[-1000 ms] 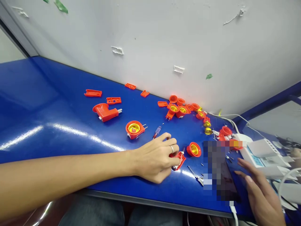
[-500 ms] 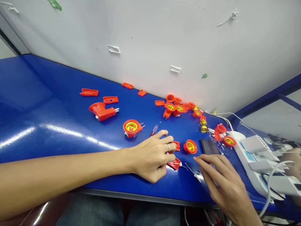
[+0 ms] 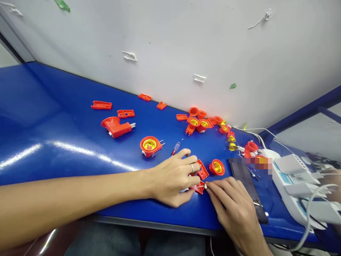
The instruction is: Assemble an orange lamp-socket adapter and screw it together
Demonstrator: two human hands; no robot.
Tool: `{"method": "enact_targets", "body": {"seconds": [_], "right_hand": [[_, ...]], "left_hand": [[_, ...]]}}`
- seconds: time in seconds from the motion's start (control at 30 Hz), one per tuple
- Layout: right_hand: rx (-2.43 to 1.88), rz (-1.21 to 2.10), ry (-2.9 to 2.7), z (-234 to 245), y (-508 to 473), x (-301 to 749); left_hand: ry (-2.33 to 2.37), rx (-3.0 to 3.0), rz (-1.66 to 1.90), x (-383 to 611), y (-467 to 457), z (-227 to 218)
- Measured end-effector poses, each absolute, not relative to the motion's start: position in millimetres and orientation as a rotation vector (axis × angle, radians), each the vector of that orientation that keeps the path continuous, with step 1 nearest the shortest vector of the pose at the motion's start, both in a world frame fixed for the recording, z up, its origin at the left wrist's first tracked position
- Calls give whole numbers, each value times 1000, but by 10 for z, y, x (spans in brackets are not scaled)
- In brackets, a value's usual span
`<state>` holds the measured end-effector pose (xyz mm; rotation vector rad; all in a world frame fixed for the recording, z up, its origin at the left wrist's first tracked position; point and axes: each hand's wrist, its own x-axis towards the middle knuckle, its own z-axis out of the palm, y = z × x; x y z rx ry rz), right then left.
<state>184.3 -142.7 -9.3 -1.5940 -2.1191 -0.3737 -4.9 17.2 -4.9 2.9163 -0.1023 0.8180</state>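
My left hand [image 3: 173,179], with a ring on one finger, comes in from the left and grips a red plastic lamp-holder housing [image 3: 198,188] at its fingertips. A second red housing half [image 3: 203,170] lies against those fingers. My right hand [image 3: 231,206] pinches a small white-tipped metal part [image 3: 205,186] and holds it at the housing. Beyond the hands sit a red socket with a brass thread [image 3: 217,167] and a small screwdriver with a clear handle [image 3: 176,148].
The blue workbench [image 3: 53,106] runs along a white wall. Several red housings and brass-threaded sockets [image 3: 199,122] lie along its back. A dark phone [image 3: 247,192], partly blurred out, lies near my right hand. A white power strip [image 3: 293,181] with cables stands at the right.
My right hand has moved in from the right and taken the small metal part from the bench to the housing. The phone now lies uncovered beside it. My left hand has barely moved.
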Motion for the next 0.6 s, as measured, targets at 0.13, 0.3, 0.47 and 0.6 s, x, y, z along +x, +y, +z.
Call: {"method": "enact_targets", "body": {"seconds": [0.13, 0.3, 0.47, 0.6], "right_hand": [[-1571, -352, -2092, -76, -1432, 1807], [-1541, -331, -2072, -70, -1435, 1770], [-1520, -289, -2035, -39, -1464, 1781], [-1503, -248, -2014, -14, -1457, 1771]], "left_hand": [[-98, 2900, 820, -45, 175, -60], [-96, 2896, 809, -49, 176, -54], [-94, 2904, 777, -48, 173, -44], [-99, 2919, 756, -49, 172, -35]]}}
